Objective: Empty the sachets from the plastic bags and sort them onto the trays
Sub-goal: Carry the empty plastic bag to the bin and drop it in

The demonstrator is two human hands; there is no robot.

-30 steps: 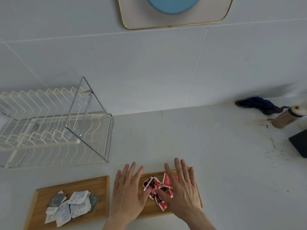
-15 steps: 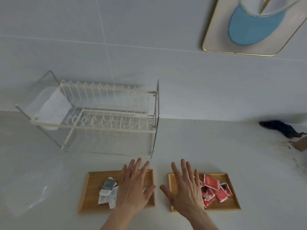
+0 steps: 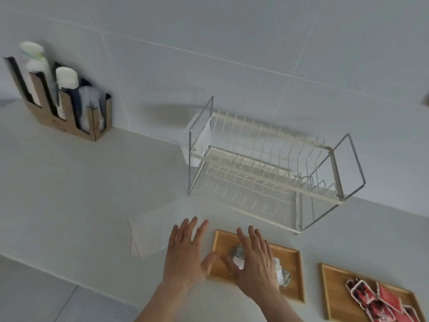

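Two wooden trays lie on the white counter. The left tray (image 3: 224,242) holds grey and white sachets (image 3: 284,276), partly hidden under my right hand (image 3: 254,263), which hovers flat with fingers spread. The right tray (image 3: 329,296) holds red sachets (image 3: 373,303). My left hand (image 3: 185,254) is spread flat just left of the left tray, holding nothing. A clear, empty-looking plastic bag (image 3: 151,231) lies on the counter beyond my left hand.
A white wire dish rack (image 3: 267,173) stands behind the trays against the tiled wall. A wooden holder with stacked cups (image 3: 62,98) sits at the far left. The counter's front edge (image 3: 69,278) runs along the lower left.
The view has swung to the left, so the trays now sit lower right and the cup holder has appeared. Both hands moved left off the red sachets' tray, still flat and holding nothing.
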